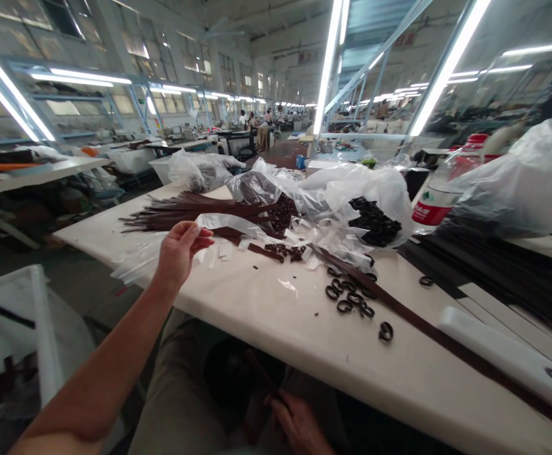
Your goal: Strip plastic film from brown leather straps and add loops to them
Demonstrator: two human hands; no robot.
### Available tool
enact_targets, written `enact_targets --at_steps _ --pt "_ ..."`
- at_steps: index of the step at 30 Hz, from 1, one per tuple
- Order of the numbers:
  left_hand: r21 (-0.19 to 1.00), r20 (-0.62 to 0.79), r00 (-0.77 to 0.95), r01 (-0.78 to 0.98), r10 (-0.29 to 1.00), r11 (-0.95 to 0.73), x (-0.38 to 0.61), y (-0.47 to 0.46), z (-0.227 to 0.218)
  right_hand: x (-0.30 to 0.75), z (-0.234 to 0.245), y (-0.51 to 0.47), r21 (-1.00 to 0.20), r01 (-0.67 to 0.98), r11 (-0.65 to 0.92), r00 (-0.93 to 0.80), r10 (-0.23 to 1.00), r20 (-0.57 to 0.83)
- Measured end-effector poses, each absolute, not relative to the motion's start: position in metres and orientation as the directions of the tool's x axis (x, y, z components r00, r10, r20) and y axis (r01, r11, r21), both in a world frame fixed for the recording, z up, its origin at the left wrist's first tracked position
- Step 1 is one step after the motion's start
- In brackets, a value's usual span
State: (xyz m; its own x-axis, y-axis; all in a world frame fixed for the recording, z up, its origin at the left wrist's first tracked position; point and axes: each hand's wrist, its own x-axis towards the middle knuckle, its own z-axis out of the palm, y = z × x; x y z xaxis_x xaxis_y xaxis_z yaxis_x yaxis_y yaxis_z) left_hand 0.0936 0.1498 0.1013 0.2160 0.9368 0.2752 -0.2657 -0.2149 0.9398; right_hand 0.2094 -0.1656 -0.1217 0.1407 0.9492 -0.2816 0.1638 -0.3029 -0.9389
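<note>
My left hand (179, 253) is raised over the table's near left edge. Thumb and fingers pinch the end of a translucent white strip (228, 221), which runs right toward loose white scraps (337, 243). Below the table edge, over my lap, my right hand (295, 420) is closed around a narrow dark brown strap (261, 370); this area is dim. Behind my left hand lies a bundle of brown straps (176, 212). Small dark rings (349, 297) are scattered across the tabletop, right of the middle.
Plastic bags (375, 183) with dark pieces line the back of the table (257, 303). A red-capped bottle (441, 189) stands at right, near black strips (475, 272) and a white bar-shaped object (503, 354). A white bin (43, 341) stands at lower left. People work far off.
</note>
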Motion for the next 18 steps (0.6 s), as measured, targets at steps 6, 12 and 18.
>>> enact_targets --at_steps 6,12,18 --pt "0.990 0.124 0.321 -0.096 0.939 -0.098 0.030 0.057 0.059 0.209 -0.042 -0.146 -0.974 -0.085 -0.208 0.143 0.965 -0.219" --pt "0.995 0.047 0.395 0.063 0.917 -0.079 0.012 -0.005 0.027 0.195 0.021 -0.096 -0.981 -0.089 -0.173 0.059 0.982 -0.179" --pt "0.948 0.139 0.478 0.190 0.867 -0.257 0.010 -0.028 0.018 0.180 0.026 -0.064 -0.991 -0.004 -0.133 0.146 0.980 -0.132"
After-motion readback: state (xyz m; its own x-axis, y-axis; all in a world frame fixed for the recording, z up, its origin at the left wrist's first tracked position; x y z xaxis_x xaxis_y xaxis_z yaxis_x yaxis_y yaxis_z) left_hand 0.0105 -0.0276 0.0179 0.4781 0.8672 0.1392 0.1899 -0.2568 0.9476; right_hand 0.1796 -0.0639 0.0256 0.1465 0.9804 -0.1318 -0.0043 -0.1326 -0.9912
